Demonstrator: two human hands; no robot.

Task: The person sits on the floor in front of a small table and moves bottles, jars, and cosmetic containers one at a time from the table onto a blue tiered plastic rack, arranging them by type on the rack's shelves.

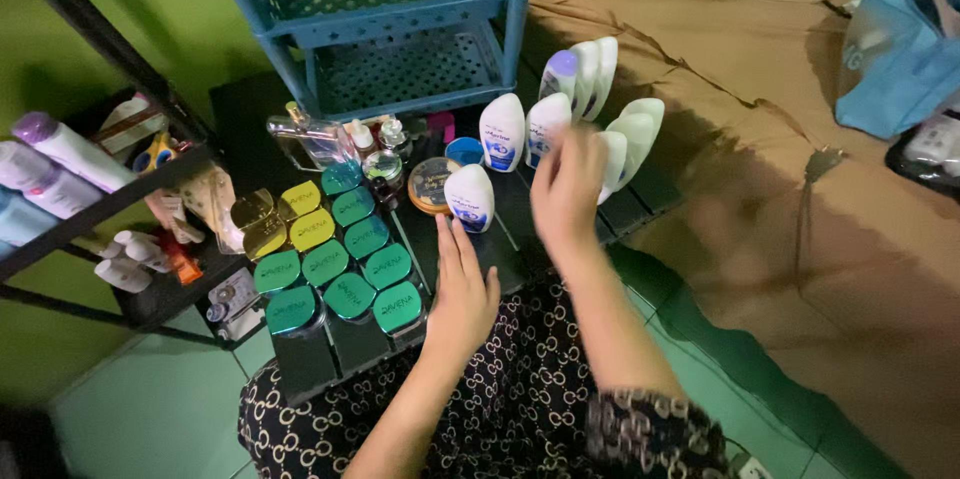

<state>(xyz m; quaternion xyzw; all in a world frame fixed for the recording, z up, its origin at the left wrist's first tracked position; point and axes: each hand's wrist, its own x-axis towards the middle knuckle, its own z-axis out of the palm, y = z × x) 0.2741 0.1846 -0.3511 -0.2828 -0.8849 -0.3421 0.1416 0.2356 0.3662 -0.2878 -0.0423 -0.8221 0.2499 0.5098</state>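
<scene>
- Nearest, the left hand [462, 284] lies flat, fingers together, on the black slatted tray [330, 349], just short of a small white squeeze bottle [469, 198].
- Left of it, glossy green-lidded jars [340, 274] sit already grouped in rows.
- Farther, the right hand [567, 189], blurred, reaches among smooth white bottles [600, 119]; grip unclear.
- Beyond, the blue perforated plastic rack [400, 59] holds nothing visible.

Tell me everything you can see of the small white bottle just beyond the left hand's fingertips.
The small white bottle is squat and rounded, tapering to a dome on top, and looks like glossy plastic. A blue label covers its lower front. It stands upright on the black board, alone, nearer the person than the row of similar white bottles. The left hand lies flat below it, fingertips close to its base; contact cannot be told. A round tin sits beside it.
</scene>
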